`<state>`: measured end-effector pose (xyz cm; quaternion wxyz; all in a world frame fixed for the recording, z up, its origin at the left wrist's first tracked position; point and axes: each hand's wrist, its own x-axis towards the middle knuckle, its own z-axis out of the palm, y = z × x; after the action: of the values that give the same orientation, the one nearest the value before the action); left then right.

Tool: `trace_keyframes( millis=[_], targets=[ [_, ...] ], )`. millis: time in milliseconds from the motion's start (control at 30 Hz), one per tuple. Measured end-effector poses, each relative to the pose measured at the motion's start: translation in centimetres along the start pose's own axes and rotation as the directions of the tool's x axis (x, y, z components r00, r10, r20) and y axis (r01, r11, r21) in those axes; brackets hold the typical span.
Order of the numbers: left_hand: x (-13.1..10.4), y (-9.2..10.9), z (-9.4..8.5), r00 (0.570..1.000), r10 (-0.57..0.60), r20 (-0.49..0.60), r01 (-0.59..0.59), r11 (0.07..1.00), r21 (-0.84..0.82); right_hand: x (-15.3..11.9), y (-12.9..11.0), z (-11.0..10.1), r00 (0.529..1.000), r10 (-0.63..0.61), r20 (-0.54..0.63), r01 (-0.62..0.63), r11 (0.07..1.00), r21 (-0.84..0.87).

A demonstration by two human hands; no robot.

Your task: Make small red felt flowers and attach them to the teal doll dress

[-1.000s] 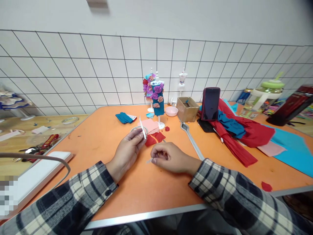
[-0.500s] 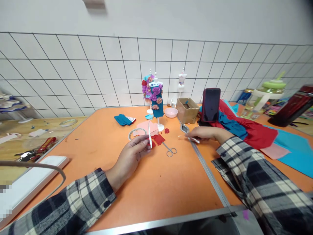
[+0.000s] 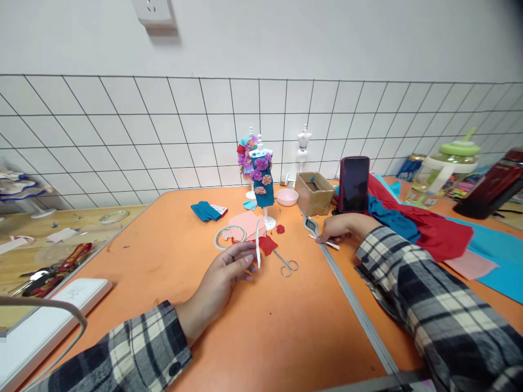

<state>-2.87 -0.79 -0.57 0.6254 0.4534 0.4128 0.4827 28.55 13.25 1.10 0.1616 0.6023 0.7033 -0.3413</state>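
Orange tabletop (image 3: 212, 348): in the head view, my only feed, it is lying beneath both hands I am following from afar.
Left hand (image 3: 223, 277): its fingertips are holding a thin white strip (image 3: 257, 245), which is standing nearly upright at their ends.
Right hand (image 3: 345, 227): its fingers are pointing down over white scraps (image 3: 333, 246) at the grey seam (image 3: 359, 310); I cannot tell whether they are pinching anything.
Scissors (image 3: 283, 259): they are lying between the two grips, loops towards me, the other end meeting the red cloth (image 3: 268, 245) just beyond the left fingertips.
Tape ring (image 3: 217, 238): it is resting just beyond the left knuckles, beside the pink cloth (image 3: 251, 220).
Dress form (image 3: 260, 191): it is standing beyond the left fingertips, wearing teal cloth and paper-like flowers.
Strip risk: I am judging that the white strip could be slipping or bending away, since the hold is looking light.
Scrap risk: the white scraps could be catching on the right fingers or the seam, being so light and lying so close.
Packet (image 3: 220, 210): beyond the left hand, it is showing pale print on red, too small for me to read.
Can (image 3: 411, 167): well beyond the right hand, it is showing blue, no brand legible.
Phone (image 3: 353, 185): just beyond the right hand, its dark screen is showing no text.
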Motion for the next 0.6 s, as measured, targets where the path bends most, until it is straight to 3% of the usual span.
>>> trace_keyframes(
  millis=[100,267,367,500,600],
  targets=[
    [0.1,-0.1,-0.1,1.000,0.011,0.020,-0.012,0.999,0.036,0.1,0.4,-0.1,0.999,0.029,-0.028,-0.028,0.999,0.027],
    [0.1,-0.2,-0.2,0.995,0.099,0.029,-0.102,0.985,0.135,-0.4,0.9,0.4,0.952,0.096,-0.292,-0.122,0.990,-0.072],
    [0.1,0.0,-0.2,0.990,0.138,-0.010,-0.132,0.967,0.220,-0.6,0.7,1.2,0.916,0.148,-0.372,-0.211,0.968,-0.133],
    [-0.1,0.5,0.2,0.988,0.151,-0.029,-0.135,0.940,0.314,-0.7,0.6,2.2,0.880,0.170,-0.443,-0.261,0.953,-0.153],
    [-0.3,0.9,0.4,0.988,0.154,-0.025,-0.137,0.931,0.339,-0.9,1.2,2.4,0.889,0.176,-0.423,-0.245,0.963,-0.114]
  ],
)
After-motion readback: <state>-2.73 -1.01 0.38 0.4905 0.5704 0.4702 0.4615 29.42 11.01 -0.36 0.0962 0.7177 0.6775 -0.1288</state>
